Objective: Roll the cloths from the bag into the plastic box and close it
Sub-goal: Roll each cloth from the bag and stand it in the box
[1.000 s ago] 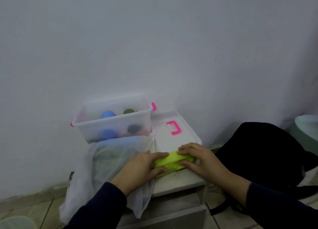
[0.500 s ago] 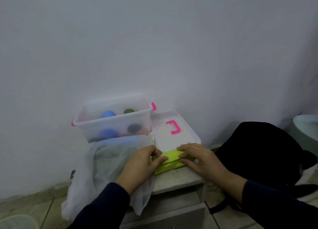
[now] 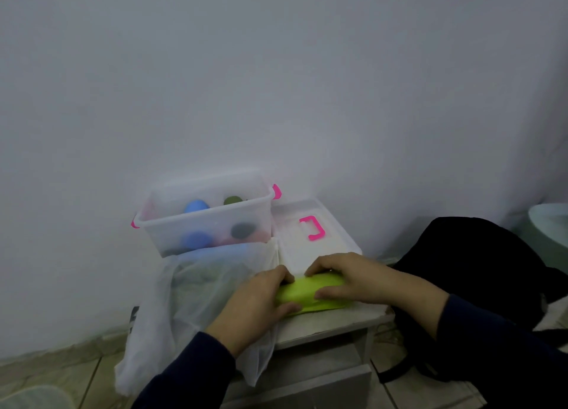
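A lime-green cloth [image 3: 302,291], partly rolled, lies on the small white table [image 3: 335,322]. My left hand [image 3: 261,301] grips its left end, fingers curled over the roll. My right hand [image 3: 347,278] grips its right part, fingers on top and thumb on the near side. Behind stands the clear plastic box [image 3: 209,221] with pink clips, holding rolled blue and dark cloths. Its white lid [image 3: 310,236] with a pink handle lies to the right of it. A white translucent bag [image 3: 196,298] with more cloths hangs over the table's left side.
A black backpack [image 3: 479,285] sits on the floor to the right of the table. The white wall rises right behind the box. A drawer front [image 3: 307,387] shows under the tabletop. Pale round objects sit at the far right edge and bottom left corner.
The green cloth went from a bunched roll to a flatter fold and is now rolled thicker again. Both hands shifted slightly along it and stay on it.
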